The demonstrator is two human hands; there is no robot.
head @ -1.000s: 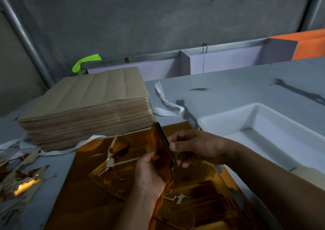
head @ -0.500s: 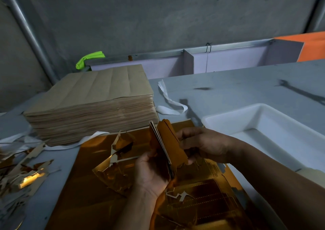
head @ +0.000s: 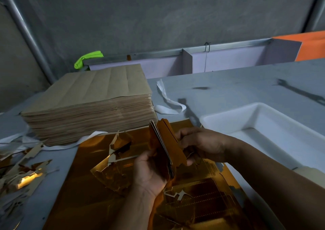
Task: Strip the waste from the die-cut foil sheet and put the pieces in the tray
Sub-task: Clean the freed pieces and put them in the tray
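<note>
This is a print-finishing or packaging workshop. A bare concrete wall (head: pixel 158 19) and a metal pipe (head: pixel 29 40) rise behind a scuffed grey tabletop (head: pixel 237 89). Beyond the left hand (head: pixel 149 170) stands a tall stack of brown paper sheets (head: pixel 91 103). Foil offcuts (head: pixel 26 177) litter the tabletop far to its left. A white tray (head: pixel 263 120) sits just past the right hand (head: pixel 202 145).

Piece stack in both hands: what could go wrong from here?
1. The piece stack looks fanned at its top and stands on edge between the left hand and right hand; a slack grip could spill pieces onto the foil sheet, short of the tray.
2. Curled waste lies beside the left hand and might get caught up with the pieces.
</note>
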